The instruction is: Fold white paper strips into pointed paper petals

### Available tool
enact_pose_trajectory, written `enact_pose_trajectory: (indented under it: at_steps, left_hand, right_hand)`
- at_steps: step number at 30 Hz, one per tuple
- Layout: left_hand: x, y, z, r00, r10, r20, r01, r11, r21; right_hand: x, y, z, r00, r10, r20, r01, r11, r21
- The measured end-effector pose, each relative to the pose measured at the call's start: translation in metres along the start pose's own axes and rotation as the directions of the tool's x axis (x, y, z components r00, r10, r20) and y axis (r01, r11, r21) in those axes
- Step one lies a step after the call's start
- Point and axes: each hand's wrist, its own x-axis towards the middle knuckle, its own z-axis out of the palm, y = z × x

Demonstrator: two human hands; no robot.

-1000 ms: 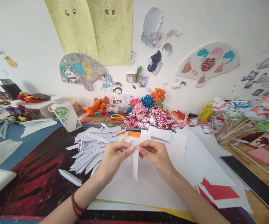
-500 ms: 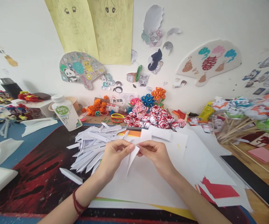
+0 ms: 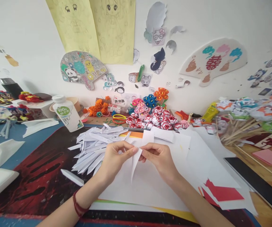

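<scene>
1. White wall point(image 3: 159, 78) spans the view ahead of you, bearing two tall yellow drawing sheets point(image 3: 117, 34) and two fan-shaped cut-outs.
2. Black-and-red patterned mat point(image 3: 48, 164) lies on the blue table surface point(image 3: 32, 146), spreading leftward from beneath your work.
3. Flat white paper sheets point(image 3: 150, 192) lie layered on that mat under both your hands, green and yellow edges showing along the side nearest you.
4. Narrow white folded-paper pieces point(image 3: 94, 146) lie heaped just beyond and to the left of your left hand, partly over the sheets.
5. Rounded red-and-white flowers point(image 3: 158, 119) sit massed past the far edge of the sheets, small blue flowers point(image 3: 150, 101) behind them.
6. Upright white bottle with a green label point(image 3: 71, 118) stands behind the heap, to its left.
7. Your left hand point(image 3: 118, 157), a dark red band point(image 3: 76, 204) around its wrist, pinches the strip's top between thumb and forefinger.
8. Your right hand point(image 3: 159, 159) pinches the strip's upper right edge, its fingertips just beside the left ones.
9. Slim, tapering white paper strip point(image 3: 135, 165) hangs from your fingertips over the sheets; you cannot tell whether its lower tip touches them.
</scene>
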Motion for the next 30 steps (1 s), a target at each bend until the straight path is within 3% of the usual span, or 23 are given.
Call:
enact_pose_trajectory:
  at_steps: [10,20,30]
  left_hand:
    - [-0.0004,-0.0017,-0.0007,0.995,0.036,-0.096,-0.034,0.999,0.019]
    - [-0.0025,0.0004,-0.0001,0.99,0.083,-0.111,-0.071,0.991,0.114]
    - [-0.0048,0.0008,0.0015,0.971,0.207,-0.121,-0.177,0.959,0.221]
  right_hand:
    - [0.0017,0.0016,-0.0033,1.0,0.003,-0.008,-0.003,1.0,0.009]
    - [-0.001,-0.0027,0.0017,1.0,0.001,-0.006,-0.001,0.999,-0.049]
    - [-0.0028,-0.0016,0.0026,1.0,0.011,-0.004,-0.012,0.999,-0.038]
